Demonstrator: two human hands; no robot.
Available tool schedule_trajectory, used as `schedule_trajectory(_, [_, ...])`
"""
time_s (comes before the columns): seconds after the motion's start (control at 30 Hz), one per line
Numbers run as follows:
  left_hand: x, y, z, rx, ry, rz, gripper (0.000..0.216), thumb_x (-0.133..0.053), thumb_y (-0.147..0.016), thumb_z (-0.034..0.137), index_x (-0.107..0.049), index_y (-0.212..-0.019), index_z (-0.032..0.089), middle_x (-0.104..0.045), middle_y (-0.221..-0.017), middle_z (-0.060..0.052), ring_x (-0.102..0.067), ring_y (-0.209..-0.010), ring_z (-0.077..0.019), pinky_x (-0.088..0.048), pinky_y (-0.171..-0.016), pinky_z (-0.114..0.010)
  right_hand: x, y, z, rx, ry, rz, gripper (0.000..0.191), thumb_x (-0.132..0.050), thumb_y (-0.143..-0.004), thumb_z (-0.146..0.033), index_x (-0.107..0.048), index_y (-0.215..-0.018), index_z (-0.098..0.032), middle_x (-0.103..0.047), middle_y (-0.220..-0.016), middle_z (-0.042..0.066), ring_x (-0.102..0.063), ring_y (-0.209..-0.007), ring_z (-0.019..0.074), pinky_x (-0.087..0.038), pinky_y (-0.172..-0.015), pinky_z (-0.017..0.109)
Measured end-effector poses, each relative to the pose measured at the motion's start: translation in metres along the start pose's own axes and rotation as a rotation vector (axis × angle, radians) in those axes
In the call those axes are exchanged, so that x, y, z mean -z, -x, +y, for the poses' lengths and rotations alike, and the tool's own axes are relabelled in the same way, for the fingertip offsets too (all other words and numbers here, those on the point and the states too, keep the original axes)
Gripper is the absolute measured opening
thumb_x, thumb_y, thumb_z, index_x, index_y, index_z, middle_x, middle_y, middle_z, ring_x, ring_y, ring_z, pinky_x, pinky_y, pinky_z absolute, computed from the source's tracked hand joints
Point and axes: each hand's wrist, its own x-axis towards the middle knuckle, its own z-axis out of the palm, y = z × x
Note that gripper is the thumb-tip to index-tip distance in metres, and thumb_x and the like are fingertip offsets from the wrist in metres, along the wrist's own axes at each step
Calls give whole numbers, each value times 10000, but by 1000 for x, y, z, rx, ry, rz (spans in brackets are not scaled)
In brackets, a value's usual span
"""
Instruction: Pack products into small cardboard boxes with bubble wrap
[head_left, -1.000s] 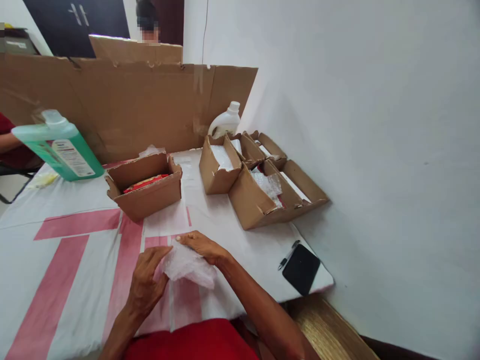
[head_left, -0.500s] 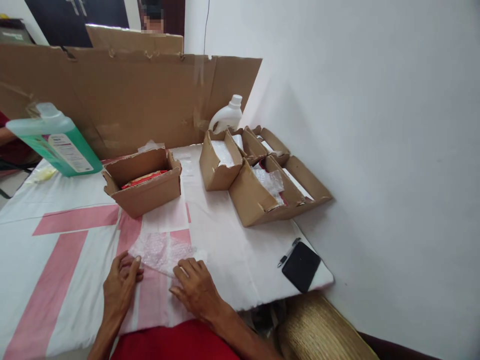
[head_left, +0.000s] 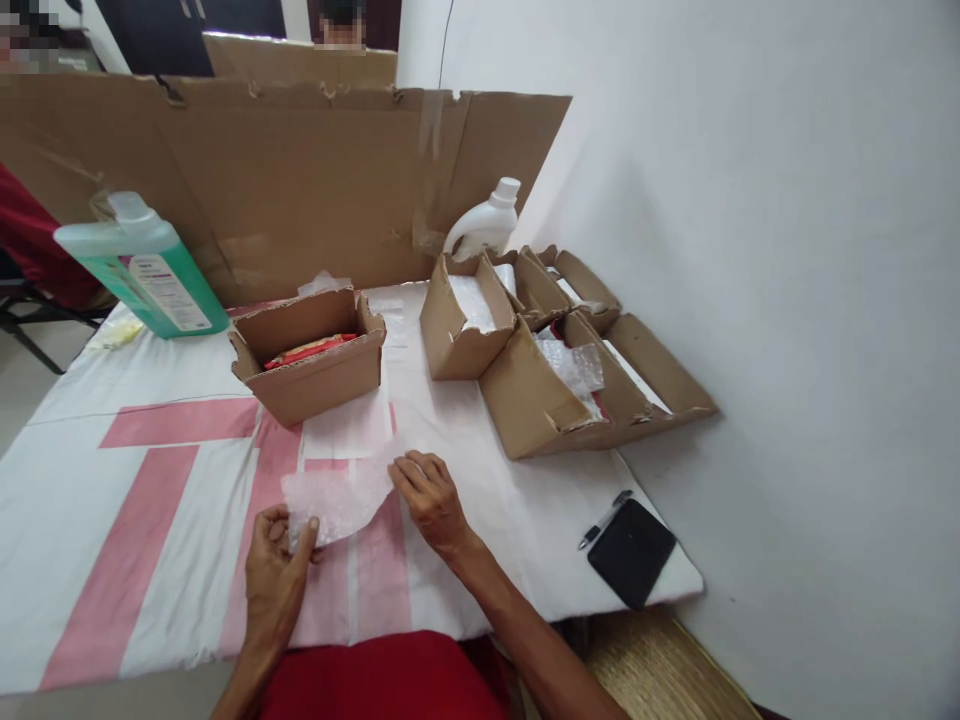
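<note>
A clear sheet of bubble wrap (head_left: 334, 503) stretches between my two hands above the pink-and-white tablecloth. My left hand (head_left: 277, 570) pinches its lower left corner, thumb on top. At the upper right end, my right hand (head_left: 431, 497) grips the edge between thumb and fingers, and that side is lifted. Just beyond the sheet stands an open cardboard box (head_left: 319, 375) with red packets (head_left: 311, 350) inside.
Open cardboard bins (head_left: 517, 410) holding white items and bubble wrap stand at the right, by the wall. A green liquid jug (head_left: 161, 275) and a white bottle (head_left: 487, 220) stand before a cardboard partition (head_left: 300, 190). A black notebook-like object (head_left: 631, 552) and pen (head_left: 600, 522) lie at the right corner.
My right hand has taken hold of the bubble wrap's right edge and raised it; the sheet is now spread between both hands. The whole view has shifted slightly.
</note>
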Motion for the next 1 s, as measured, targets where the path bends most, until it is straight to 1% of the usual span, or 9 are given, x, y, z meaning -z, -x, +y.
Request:
schedule_trajectory(0.17, [2,22,-22,223,84,-190,730,-834,-628,590,-431,-1124,238,-699,-897,-18,-731,-712,-233,-611,-642,-360,2,18,-7,-45,-5,-66,510,-431,-899,9,-593,-1363,-126,-646,-1358,189,-530,-1317,310,-468,-1013,489])
schedule_trajectory(0.33, [17,26,-21,254,54,-368,695,-823,-664,605,-456,-1123,233,-693,-802,22,-748,-754,-247,-617,-746,-369,11,40,-70,105,-265,-242,639,-651,-892,-452,-506,-1402,-95,-638,-1300,189,-561,-1168,331,-495,-955,479])
schedule_trajectory(0.4, [22,26,-16,255,46,-420,736,-808,-672,628,-463,-1179,220,-713,-828,2,-751,-783,-257,-617,-742,-369,0,44,-88,80,-290,-262,535,-644,-910,-410,-536,-1345,-119,-680,-1149,148,-597,-1020,289,-520,-849,424])
schedule_trajectory(0.5, [26,22,-8,197,5,-528,711,-763,-728,621,-515,-1247,203,-747,-948,-63,-750,-823,-267,-616,-737,-383,-20,47,-94,-37,-341,-159,266,-531,-939,-191,-613,-1190,-160,-691,-933,89,-600,-851,240,-515,-746,358])
schedule_trajectory(0.57, [25,15,-5,46,-75,-507,581,-735,-773,580,-589,-1193,205,-742,-939,-68,-737,-801,-250,-606,-718,-373,-23,46,-88,-184,-479,-75,242,-478,-943,-148,-642,-1118,-184,-700,-916,77,-615,-835,221,-520,-748,335])
schedule_trajectory(0.67, [17,0,-4,-362,-268,-307,457,-716,-829,467,-610,-1197,218,-711,-934,-51,-691,-762,-202,-578,-691,-340,-15,39,-75,-483,-688,-39,191,-481,-953,-169,-662,-1004,-205,-697,-868,36,-627,-779,189,-507,-734,300])
schedule_trajectory(0.77, [1,-13,-5,-793,-442,-334,270,-642,-915,317,-644,-1172,237,-706,-978,-54,-682,-845,-188,-563,-757,-326,-6,30,-64,-669,-738,-80,126,-547,-921,-201,-643,-1003,-213,-607,-725,-32,-560,-646,159,-466,-653,270])
schedule_trajectory(0.87, [-15,-24,-8,-1094,-613,-445,253,-621,-931,247,-672,-1179,247,-728,-1086,-75,-684,-1022,-224,-542,-875,-364,-8,24,-58,-730,-702,-75,201,-580,-886,-198,-606,-1085,-209,-567,-705,-51,-544,-614,156,-473,-623,266])
schedule_trajectory(1.0, [-26,-38,-15,-1217,-784,-524,309,-596,-933,206,-649,-1237,221,-724,-1169,-104,-666,-1084,-246,-514,-918,-398,-12,27,-57,-655,-466,36,362,-543,-917,-170,-530,-1278,-181,-659,-1005,79,-654,-865,227,-568,-779,359])
